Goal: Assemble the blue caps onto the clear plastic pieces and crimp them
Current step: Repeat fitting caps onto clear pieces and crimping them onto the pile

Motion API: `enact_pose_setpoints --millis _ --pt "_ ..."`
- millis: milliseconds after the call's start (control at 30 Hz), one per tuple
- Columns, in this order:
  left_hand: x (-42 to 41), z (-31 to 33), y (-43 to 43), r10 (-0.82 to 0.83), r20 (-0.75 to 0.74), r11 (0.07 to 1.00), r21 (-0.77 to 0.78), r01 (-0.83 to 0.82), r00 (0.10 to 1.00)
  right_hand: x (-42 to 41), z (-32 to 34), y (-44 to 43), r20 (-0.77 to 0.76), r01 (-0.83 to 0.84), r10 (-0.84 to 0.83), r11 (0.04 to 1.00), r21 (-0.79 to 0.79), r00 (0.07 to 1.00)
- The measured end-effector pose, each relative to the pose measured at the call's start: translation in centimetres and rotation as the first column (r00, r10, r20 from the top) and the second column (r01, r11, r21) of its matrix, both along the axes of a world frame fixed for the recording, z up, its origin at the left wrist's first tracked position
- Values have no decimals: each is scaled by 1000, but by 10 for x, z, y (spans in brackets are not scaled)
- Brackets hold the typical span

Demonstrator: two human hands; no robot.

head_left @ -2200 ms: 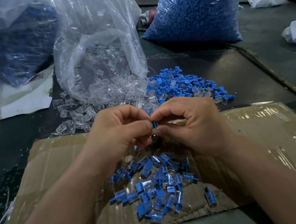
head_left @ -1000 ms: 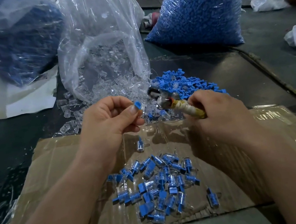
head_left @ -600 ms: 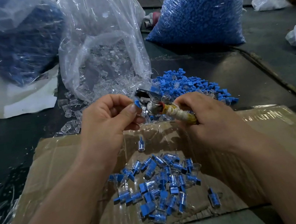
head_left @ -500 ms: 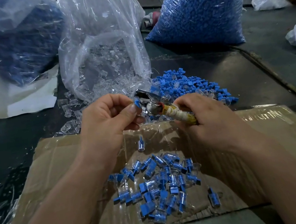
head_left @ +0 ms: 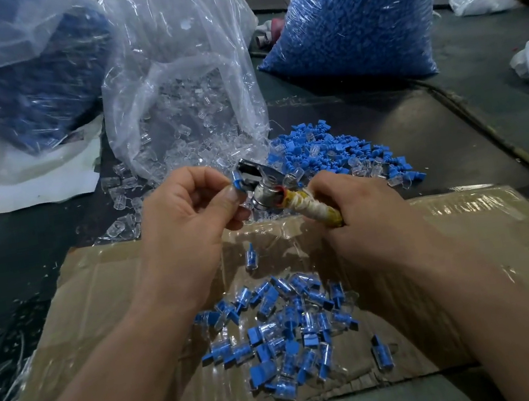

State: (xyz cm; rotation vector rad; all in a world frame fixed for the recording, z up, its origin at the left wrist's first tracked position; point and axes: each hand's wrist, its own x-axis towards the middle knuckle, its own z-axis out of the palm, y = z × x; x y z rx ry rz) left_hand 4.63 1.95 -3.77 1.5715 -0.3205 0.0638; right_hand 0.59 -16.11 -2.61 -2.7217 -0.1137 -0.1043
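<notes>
1. Piece with blue cap pinched in left hand, mostly hidden behind thumb, touching crimping tool head.
2. Handle gripped in right hand, end buried in fist.
3. Could not make out jaw closure.

Two hands, one crimping tool, one cardboard sheet

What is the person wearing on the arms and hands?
Nothing visible: left hand and right hand ungloved, no rings seen; left forearm and right forearm bare to the frame edge, no sleeve, watch or band.
</notes>
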Motion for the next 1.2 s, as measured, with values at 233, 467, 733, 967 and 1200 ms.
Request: enact_pose_setpoints --millis 233,467,733,967,1200 --pt "-1 2 0 21 -15 1000 -2 -21 1000 1 -3 0 14 -2 2 1000 -12 1000" --pt "0 7 2 87 -101 990 -102 -98 991 3 -4 -8 -50 3 -7 995 -96 999" --pt "-9 16 -1 -271 -224 962 -27 272 936 4 -3 -11 -170 -60 27 980 -190 985" --pt "-13 20 0 -514 -280 798 191 572 811 4 -1 -13 -247 -48 11 988 -145 969" --pt "0 7 1 18 -81 945 328 10 997 1 8 -17 -298 -58 27 994 -94 954"
